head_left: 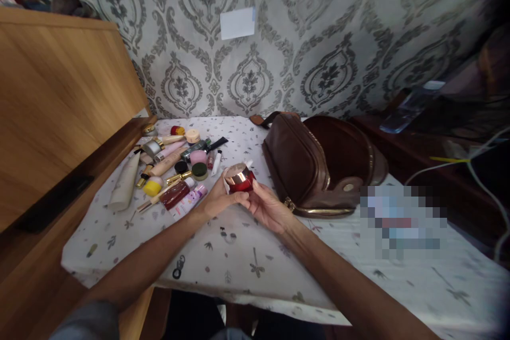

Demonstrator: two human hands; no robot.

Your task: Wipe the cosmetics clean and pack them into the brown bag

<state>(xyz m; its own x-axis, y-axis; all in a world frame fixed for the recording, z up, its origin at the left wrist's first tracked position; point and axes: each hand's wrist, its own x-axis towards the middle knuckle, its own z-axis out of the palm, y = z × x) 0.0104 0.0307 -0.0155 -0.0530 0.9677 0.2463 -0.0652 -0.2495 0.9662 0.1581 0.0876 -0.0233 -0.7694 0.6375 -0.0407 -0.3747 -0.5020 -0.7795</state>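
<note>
A red cosmetic jar (242, 184) with a shiny gold-toned lid is held between both hands above the table. My left hand (220, 197) is closed around its left side. With thumb and fingers, my right hand (271, 207) grips the lower right of the jar. Something small and white shows at the jar's edges, too little to name. Left of my hands lies a cluster of cosmetics, among them a bottle of dark red liquid (174, 195), a purple-and-white tube (191, 199), a green-lidded jar (200, 171) and a large cream tube (124, 183).
A brown leather bag (292, 156) stands unzipped on the right, close to my right hand. A patterned white cloth (239, 260) covers the table. Wooden furniture (67, 101) borders the left side. A blurred-out item (402, 221) and a clear bottle (412, 106) are farther right.
</note>
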